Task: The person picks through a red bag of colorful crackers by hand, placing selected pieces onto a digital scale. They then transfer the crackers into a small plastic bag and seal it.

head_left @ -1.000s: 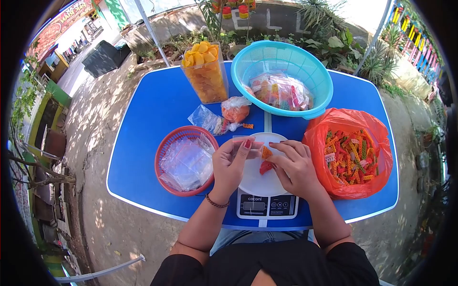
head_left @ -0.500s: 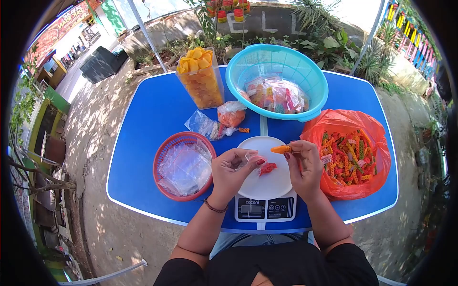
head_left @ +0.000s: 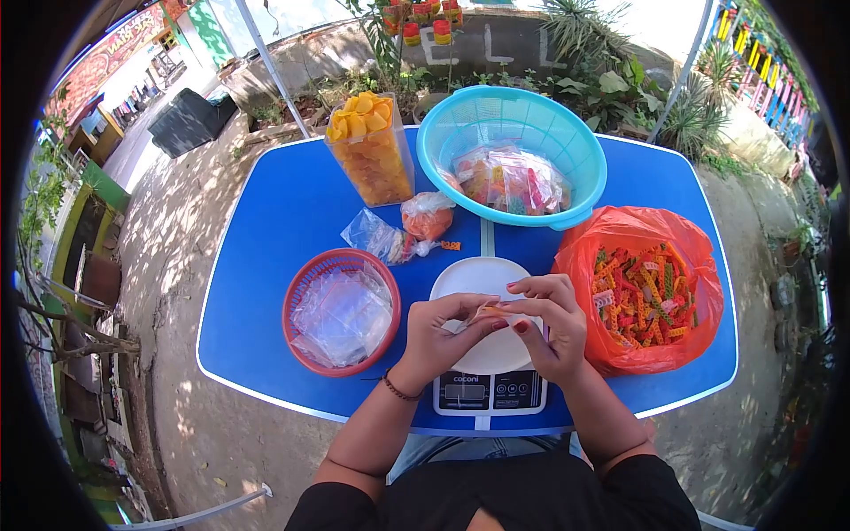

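Observation:
My left hand (head_left: 445, 329) pinches a small clear plastic bag (head_left: 485, 313) between thumb and fingers, above the white plate of a kitchen scale (head_left: 491, 396). My right hand (head_left: 551, 323) meets it at the bag, its fingertips closed around an orange snack piece (head_left: 498, 309) of which only a sliver shows. The fingers hide most of the bag and its contents. To the right of my right hand sits a red plastic bag (head_left: 708, 332) full of colourful ridged snack pieces (head_left: 651, 292). A red basket (head_left: 288, 310) holding clear plastic bags (head_left: 343, 310) stands left of my left hand.
A turquoise basket (head_left: 584, 142) with filled packets (head_left: 513, 181) stands at the back of the blue table (head_left: 266, 203). Beside it are a tall container of yellow chips (head_left: 370, 159), a tied bag of orange contents (head_left: 428, 217) and a crumpled clear bag (head_left: 376, 237).
My right hand has moved left, bringing the orange piece to the bag in my left hand. The red piece seen at the bag earlier is now hidden. The view has shifted slightly.

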`<action>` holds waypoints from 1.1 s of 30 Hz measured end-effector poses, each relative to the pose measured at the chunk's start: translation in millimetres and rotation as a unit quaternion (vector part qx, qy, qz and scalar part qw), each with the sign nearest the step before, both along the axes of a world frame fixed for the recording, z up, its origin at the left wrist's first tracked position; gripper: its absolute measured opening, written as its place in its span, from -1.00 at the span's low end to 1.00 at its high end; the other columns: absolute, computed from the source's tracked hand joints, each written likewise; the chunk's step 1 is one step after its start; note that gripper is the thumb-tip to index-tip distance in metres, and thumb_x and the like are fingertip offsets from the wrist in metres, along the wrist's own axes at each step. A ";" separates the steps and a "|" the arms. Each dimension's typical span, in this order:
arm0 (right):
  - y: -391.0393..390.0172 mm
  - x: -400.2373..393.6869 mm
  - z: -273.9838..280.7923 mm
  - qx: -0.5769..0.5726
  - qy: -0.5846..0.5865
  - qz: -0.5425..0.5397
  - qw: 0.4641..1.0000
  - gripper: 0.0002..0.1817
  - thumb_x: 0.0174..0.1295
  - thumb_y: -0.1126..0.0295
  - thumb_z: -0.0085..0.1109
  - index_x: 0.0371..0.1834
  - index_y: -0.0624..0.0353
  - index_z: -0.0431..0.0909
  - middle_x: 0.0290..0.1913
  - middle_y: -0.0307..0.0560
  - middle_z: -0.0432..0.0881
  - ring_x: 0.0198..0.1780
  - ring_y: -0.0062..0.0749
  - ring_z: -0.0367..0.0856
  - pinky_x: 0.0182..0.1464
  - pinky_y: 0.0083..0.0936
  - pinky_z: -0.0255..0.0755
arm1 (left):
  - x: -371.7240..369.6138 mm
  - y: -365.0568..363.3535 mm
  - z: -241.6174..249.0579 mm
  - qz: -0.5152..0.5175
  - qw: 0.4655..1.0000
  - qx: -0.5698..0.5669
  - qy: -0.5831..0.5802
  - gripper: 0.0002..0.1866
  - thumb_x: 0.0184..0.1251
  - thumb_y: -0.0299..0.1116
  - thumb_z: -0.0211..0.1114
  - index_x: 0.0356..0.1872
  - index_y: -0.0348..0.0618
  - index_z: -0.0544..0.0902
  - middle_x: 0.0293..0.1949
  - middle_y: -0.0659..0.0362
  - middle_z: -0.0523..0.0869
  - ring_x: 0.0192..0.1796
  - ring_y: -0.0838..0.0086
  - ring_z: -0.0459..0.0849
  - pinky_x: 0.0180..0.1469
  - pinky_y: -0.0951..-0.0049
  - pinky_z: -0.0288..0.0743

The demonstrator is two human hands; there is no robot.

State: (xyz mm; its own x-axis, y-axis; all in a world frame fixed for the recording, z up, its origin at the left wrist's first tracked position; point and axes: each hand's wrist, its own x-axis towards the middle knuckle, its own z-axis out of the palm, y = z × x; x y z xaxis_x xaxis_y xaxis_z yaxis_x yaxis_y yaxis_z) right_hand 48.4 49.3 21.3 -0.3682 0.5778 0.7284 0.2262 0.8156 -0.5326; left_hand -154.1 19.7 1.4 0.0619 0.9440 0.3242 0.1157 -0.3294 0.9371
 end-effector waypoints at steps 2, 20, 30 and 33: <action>-5.8 -5.6 -2.8 -0.117 0.059 -0.041 0.991 -0.80 0.26 0.50 0.39 -0.06 0.25 0.74 0.04 0.04 0.68 0.01 -0.19 0.62 0.06 -0.33 0.54 | 0.8 -0.3 0.9 0.009 0.997 -0.023 -0.070 -0.68 0.39 -0.46 0.50 0.08 -0.37 0.72 -0.08 0.00 0.86 -0.04 0.46 0.84 0.04 0.49 0.72; 1.6 -4.2 -13.6 -0.254 0.177 -0.043 0.950 -0.86 0.40 0.68 0.22 -0.03 0.32 0.58 -0.04 0.00 0.68 -0.09 -0.42 0.69 0.01 -0.58 0.54 | -9.2 3.4 -2.0 -0.017 0.970 -0.105 -0.220 -0.67 0.47 -0.40 0.43 0.11 -0.41 0.67 0.02 -0.06 0.82 0.05 0.36 0.83 0.13 0.39 0.74; -7.0 -5.9 -24.0 -0.170 0.261 0.047 0.949 -0.80 0.32 0.74 0.30 -0.03 0.37 0.57 -0.05 0.04 0.69 -0.02 -0.38 0.70 0.08 -0.50 0.57 | -0.8 -0.9 1.5 -0.088 0.975 -0.118 -0.169 -0.61 0.32 -0.51 0.54 0.14 -0.39 0.71 -0.03 0.05 0.84 -0.03 0.54 0.81 0.06 0.55 0.73; -5.9 -6.0 -15.9 -0.141 0.159 0.026 0.977 -0.81 0.23 0.71 0.37 -0.11 0.31 0.67 -0.09 0.05 0.70 -0.08 -0.29 0.68 0.04 -0.45 0.53 | -0.4 -1.6 0.7 -0.103 0.970 -0.127 -0.181 -0.61 0.34 -0.49 0.53 0.15 -0.38 0.71 -0.04 0.10 0.84 -0.05 0.59 0.80 0.02 0.59 0.72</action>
State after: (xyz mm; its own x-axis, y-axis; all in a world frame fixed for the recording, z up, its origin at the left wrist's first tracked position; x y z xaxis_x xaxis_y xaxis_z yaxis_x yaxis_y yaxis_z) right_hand 42.4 43.4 5.4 -0.1834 0.7581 0.6258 -0.0251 0.6327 -0.7740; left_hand -154.5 18.2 2.1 0.1837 0.9757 0.1194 -0.2790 -0.0647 0.9581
